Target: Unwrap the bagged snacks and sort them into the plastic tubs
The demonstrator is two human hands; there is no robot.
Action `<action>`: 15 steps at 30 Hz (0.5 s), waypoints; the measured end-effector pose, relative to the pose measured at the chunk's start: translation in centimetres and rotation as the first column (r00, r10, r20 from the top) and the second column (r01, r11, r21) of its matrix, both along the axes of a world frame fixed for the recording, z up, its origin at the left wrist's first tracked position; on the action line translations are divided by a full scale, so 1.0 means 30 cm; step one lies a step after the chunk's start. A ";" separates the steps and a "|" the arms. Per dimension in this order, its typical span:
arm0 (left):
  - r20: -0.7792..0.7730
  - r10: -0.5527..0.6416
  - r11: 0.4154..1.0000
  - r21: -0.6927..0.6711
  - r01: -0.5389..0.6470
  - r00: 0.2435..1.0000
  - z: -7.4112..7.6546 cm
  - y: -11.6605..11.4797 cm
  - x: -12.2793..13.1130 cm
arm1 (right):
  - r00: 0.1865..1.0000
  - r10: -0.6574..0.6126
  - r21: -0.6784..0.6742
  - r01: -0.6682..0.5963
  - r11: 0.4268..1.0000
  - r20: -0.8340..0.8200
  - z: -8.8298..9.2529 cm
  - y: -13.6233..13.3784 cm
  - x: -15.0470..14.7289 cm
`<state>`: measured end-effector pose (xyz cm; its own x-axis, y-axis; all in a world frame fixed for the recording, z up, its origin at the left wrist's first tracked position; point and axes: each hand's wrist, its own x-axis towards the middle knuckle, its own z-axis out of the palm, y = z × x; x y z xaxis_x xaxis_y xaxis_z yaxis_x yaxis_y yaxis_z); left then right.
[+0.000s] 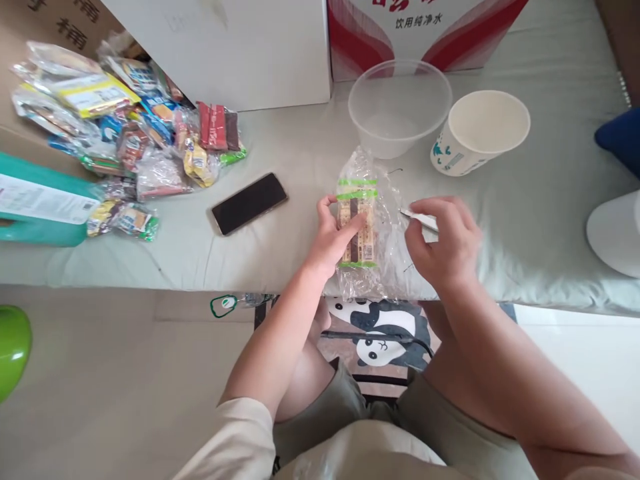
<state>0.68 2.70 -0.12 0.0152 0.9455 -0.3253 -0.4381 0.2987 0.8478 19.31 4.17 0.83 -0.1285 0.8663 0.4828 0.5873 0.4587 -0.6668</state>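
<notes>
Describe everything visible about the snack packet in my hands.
The snack packet is clear crinkled plastic with green bands at both ends and a brownish printed panel. It lies on the pale cloth by the front edge. The left hand grips its left side, thumb across the print; the right hand, pinching a thin pale strip, sits at its right edge.

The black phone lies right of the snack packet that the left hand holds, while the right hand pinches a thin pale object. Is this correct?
No. The head view shows the phone left of the snack packet, not right. The left hand does hold it, and the right hand pinches a thin pale object.
</notes>
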 end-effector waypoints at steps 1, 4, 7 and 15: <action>-0.019 0.009 1.000 0.013 -0.008 1.000 -0.006 0.001 0.003 | 0.998 0.052 -0.111 -0.055 0.992 -0.034 0.008 0.001 -0.009; -0.077 0.020 0.998 0.063 -0.015 0.997 -0.019 0.004 0.012 | 0.972 0.099 -0.509 -0.197 0.838 -0.214 0.013 0.004 -0.037; -0.151 0.015 0.996 0.094 -0.001 0.988 -0.022 0.001 0.014 | 0.945 0.109 -0.612 -0.285 0.738 -0.308 0.002 0.005 -0.055; -0.142 -0.065 0.989 0.124 0.083 0.988 -0.012 -0.013 0.030 | 0.892 0.051 -0.673 -0.376 0.637 -0.450 -0.007 0.001 -0.046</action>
